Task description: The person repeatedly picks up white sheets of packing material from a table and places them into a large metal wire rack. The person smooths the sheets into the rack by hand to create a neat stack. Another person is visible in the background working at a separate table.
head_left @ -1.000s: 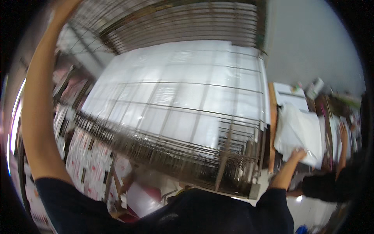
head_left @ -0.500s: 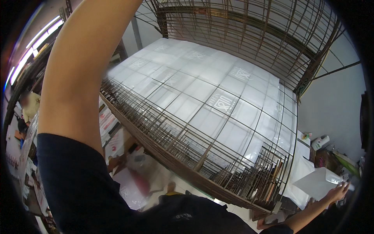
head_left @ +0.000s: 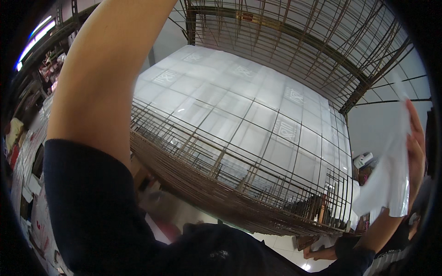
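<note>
The left arm goes up past the top edge, so I cannot tell what its fingers do. At the right, the right hand has fingers clamped on a white sheet. The sheet hangs down, just right of the wire rack behind.

Count: 1 white sheet, pinched in fingers of right hand. 2 wire racks: 1 w/ white panels left of fingers, 1 bare rack above-left. 1 white roll just left of fingers.
</note>
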Available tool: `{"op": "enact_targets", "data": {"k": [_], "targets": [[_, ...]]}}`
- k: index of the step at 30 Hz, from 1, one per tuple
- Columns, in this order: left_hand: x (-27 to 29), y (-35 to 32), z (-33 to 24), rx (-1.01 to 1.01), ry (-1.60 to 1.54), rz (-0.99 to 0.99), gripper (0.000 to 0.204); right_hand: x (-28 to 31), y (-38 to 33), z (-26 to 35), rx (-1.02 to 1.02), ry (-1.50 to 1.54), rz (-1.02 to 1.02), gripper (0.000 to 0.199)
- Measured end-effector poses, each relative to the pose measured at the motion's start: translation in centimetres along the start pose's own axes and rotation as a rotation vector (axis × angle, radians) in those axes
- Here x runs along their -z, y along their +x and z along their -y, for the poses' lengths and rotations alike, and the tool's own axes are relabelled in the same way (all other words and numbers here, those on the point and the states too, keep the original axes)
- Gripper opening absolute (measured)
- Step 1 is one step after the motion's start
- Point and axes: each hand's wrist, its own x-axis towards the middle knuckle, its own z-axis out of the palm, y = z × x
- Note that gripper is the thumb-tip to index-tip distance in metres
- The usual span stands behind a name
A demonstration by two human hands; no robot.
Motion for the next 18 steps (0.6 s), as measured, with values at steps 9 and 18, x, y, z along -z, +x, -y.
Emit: {"op": "enact_targets", "data": {"k": [9, 18], "targets": [[-0.4, 1.8, 4.2, -0.118, -0.094, 0.142, 0.129, -20.5, 11.0, 8.9, 0.016, 0.586, 0.854, 0.076], [-0.6, 1.1, 4.9, -0.099, -0.050, 0.164, 0.129, -23.2, 18.4, 8.5, -0.168, 1.032, 0.611, 0.064]]}}
